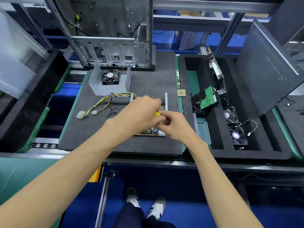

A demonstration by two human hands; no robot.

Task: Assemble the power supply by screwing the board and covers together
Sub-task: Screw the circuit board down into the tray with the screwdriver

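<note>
Far left of both hands: cable bundle [98, 106] with white plugs lying on the grey foam surface [85, 132]. Loose black screws [112, 112] sit just left of the left hand. Up beyond the left hand: metal cover [97, 84] standing open with a fan [110, 76] inside it. Left hand [139, 112] curled round a yellow-handled screwdriver [156, 114], only the yellow end showing. Right hand [174, 125] touches the left one, fingers pinched together at the tool; what it pinches is hidden, cannot tell. Under both hands: power supply board [150, 131] in its metal tray, near edge showing, two upright tray walls [166, 101] poking out beyond the knuckles. Right of the right hand: small CPU chip [181, 92], then black foam tray [185, 112] holding a green circuit card [208, 97] and two fans [237, 135].
</note>
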